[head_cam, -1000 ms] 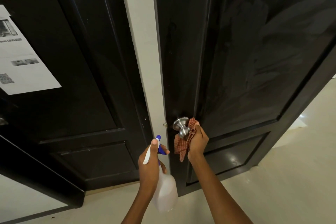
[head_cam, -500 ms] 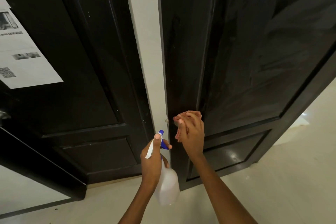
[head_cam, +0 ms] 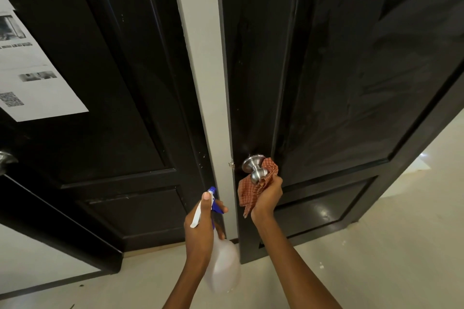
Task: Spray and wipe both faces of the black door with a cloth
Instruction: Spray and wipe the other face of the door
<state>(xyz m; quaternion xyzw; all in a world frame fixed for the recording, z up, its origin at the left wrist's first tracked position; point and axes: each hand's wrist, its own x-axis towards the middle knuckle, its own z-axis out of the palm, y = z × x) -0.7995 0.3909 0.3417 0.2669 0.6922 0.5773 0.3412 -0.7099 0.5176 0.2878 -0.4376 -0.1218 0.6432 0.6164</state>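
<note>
A pale floor (head_cam: 376, 246) runs under the black door (head_cam: 351, 83). The right hand (head_cam: 267, 194) grips the cloth (head_cam: 253, 190) against the knob (head_cam: 258, 174), likely polishing it. The left hand (head_cam: 200, 228), fingers wrapped tight, holds the spray bottle (head_cam: 223, 266) low, ready.

knob (head_cam: 256, 170) juts from door (head_cam: 351, 83), bare panel right, frame (head_cam: 200, 83) left

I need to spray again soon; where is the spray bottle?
Lower centre of the head view: the left hand holds the spray bottle just left of the cloth.

Right hand (head_cam: 266, 195) dropped; knob (head_cam: 256, 170) uncovered beside cloth (head_cam: 251, 190).
</note>
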